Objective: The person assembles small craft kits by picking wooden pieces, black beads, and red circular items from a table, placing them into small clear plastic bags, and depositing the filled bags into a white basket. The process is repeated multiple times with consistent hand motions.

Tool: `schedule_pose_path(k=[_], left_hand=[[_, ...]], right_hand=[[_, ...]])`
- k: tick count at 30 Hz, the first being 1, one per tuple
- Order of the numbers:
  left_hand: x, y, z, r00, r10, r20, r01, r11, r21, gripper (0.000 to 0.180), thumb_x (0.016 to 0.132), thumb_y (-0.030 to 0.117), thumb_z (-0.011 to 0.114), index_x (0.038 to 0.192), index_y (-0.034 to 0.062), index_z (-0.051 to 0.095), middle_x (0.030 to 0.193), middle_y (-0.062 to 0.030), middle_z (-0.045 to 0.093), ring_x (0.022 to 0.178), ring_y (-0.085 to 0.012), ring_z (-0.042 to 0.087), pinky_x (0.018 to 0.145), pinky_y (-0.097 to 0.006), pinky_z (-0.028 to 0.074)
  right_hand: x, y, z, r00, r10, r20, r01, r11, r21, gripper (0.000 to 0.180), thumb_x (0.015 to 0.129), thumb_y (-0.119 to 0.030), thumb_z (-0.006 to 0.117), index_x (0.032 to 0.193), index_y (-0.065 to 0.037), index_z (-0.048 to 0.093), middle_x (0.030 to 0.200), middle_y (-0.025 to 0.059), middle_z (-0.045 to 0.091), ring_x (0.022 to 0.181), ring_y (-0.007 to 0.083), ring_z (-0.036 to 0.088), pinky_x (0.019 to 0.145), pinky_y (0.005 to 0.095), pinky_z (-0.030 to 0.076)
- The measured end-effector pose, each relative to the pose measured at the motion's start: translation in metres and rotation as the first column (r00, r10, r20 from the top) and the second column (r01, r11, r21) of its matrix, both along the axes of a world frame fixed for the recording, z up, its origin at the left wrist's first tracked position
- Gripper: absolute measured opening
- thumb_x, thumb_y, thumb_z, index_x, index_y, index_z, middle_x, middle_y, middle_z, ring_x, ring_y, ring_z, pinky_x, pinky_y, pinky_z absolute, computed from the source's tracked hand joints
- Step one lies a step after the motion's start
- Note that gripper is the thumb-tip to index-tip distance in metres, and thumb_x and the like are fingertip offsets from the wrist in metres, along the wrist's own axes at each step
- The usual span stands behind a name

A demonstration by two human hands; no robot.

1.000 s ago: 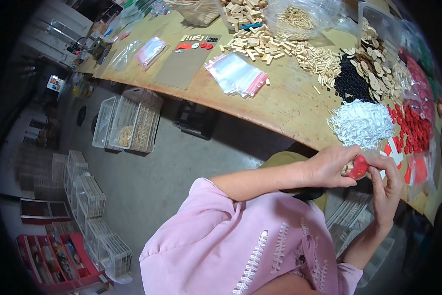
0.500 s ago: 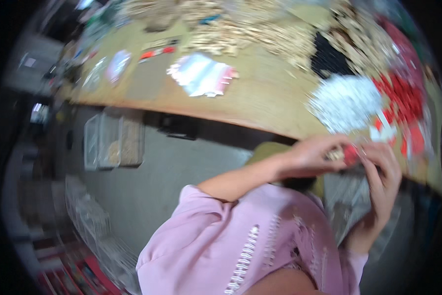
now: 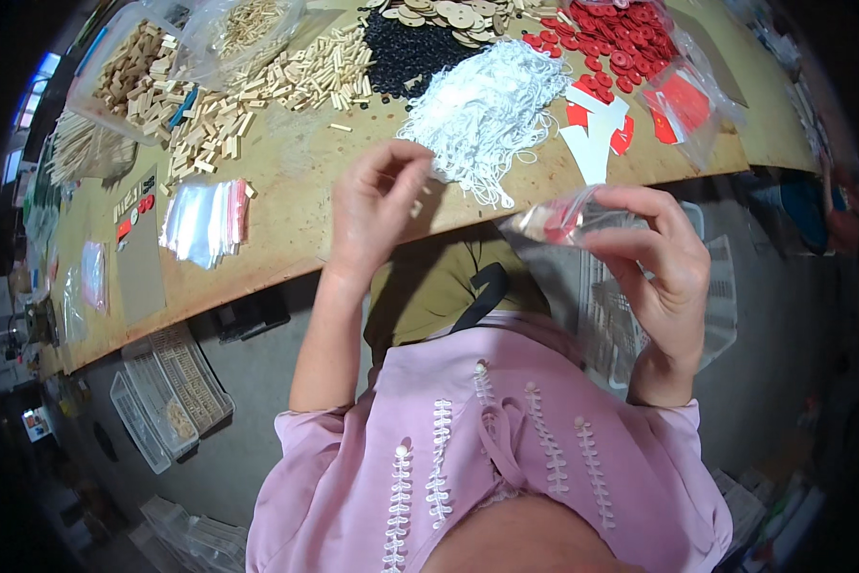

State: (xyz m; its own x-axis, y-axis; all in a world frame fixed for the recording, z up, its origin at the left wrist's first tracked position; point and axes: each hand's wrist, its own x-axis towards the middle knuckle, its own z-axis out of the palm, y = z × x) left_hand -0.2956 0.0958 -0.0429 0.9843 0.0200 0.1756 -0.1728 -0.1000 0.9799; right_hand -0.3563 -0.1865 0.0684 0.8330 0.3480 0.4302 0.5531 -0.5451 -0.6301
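My right hand (image 3: 654,244) grips a small clear plastic zip bag (image 3: 535,222) over the table's front edge. Something red and pale wooden bits show inside it. Left of it, my left hand (image 3: 372,196) is raised at the near left edge of a heap of white string loops (image 3: 482,110). Its fingers curl in and the thumb meets the index finger; what they pinch, if anything, is hidden. Beyond the right hand lie white and red paper cutouts (image 3: 597,129) and a pile of red buttons (image 3: 625,43).
Black beads (image 3: 406,57), wooden discs (image 3: 439,14) and wooden blocks (image 3: 210,129) lie farther back. A stack of clear bags (image 3: 205,222) is on the left, beside a grey board (image 3: 143,272) with sample pieces. Plastic baskets (image 3: 176,396) stand on the floor under the table (image 3: 277,244).
The view has turned rightward and steadied. My hands, earlier together at the small bag, are now apart: the left is at the white string heap, the right keeps the bag.
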Motion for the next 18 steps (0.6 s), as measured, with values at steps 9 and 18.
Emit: schedule_pose_path(k=[9, 18], left_hand=[[-0.004, -0.029, -0.008, 0.972, 0.041, 0.231, -0.176, 0.778, 0.603, 0.014, 0.084, 0.014, 0.081, 0.093, 0.0074, 0.072, 0.080, -0.0079, 0.065, 0.073, -0.0262, 0.066, 0.067, -0.038, 0.053], [0.006, -0.018, -0.035, 0.991, 0.128, 0.034, -0.132, 0.956, 0.261, 0.013, 0.087, 0.007, 0.081, 0.098, 0.0055, 0.075, 0.081, -0.0021, 0.065, 0.069, -0.0095, 0.061, 0.065, -0.025, 0.049]], right_hand=[[0.000, -0.005, -0.038, 0.994, -0.108, -0.021, 0.107, 0.993, -0.052, 0.028, 0.080, 0.012, 0.076, 0.103, -0.003, 0.077, 0.127, 0.0168, 0.068, 0.114, 0.0311, 0.069, 0.094, 0.0368, 0.054], [-0.001, -0.009, -0.039, 0.999, -0.042, 0.004, 0.042, 0.997, -0.058, 0.031, 0.080, 0.009, 0.075, 0.108, -0.005, 0.073, 0.126, 0.0156, 0.067, 0.115, 0.0342, 0.066, 0.097, 0.0397, 0.054]])
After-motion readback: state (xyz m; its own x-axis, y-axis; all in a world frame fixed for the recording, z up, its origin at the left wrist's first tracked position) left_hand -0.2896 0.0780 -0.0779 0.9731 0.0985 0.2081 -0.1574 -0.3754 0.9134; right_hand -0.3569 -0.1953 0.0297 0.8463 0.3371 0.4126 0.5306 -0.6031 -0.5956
